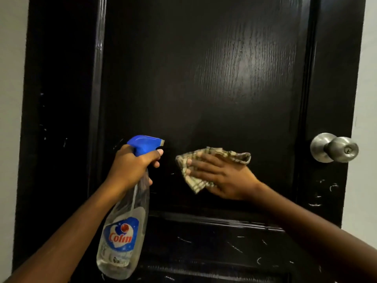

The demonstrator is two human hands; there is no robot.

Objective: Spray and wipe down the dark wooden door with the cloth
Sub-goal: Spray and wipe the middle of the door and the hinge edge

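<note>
Cloth [224, 155] lies pressed against the dark wooden door [204, 68], left of the door knob [334, 148] and slightly below it. The knob is a round brushed-metal one with a keyhole in its face, set at the door's right edge. The right hand [222, 178] covers the middle of the cloth. Its fingers are straight and spread, pointing away from the door knob, and the palm bears on the fabric. Nothing is clutched there; the hand is unclenched, pinning rather than grasping. The cloth (checked, beige with darker lines) is crumpled, and shows above the knuckles and past the fingertips.

Farther left of the door knob, the left hand [132, 164] is clenched round the neck of the spray bottle [126, 227], with the index finger curled across the front under the blue trigger head [144, 144]. The nozzle points toward the door knob's side and stops just short of the cloth. The bottle is clear and hangs tilted below the hand, with a blue label [120, 235] reading "Colin".

Lower than the door knob, pale scratches [234, 247] mark the bottom panel, and more sit almost straight beneath the knob on the door's edge strip. A sheen of light lies on the upper panel, above and left of the door knob. Pale wall [367, 78] shows just past the door knob on the right — and again at the far left.
</note>
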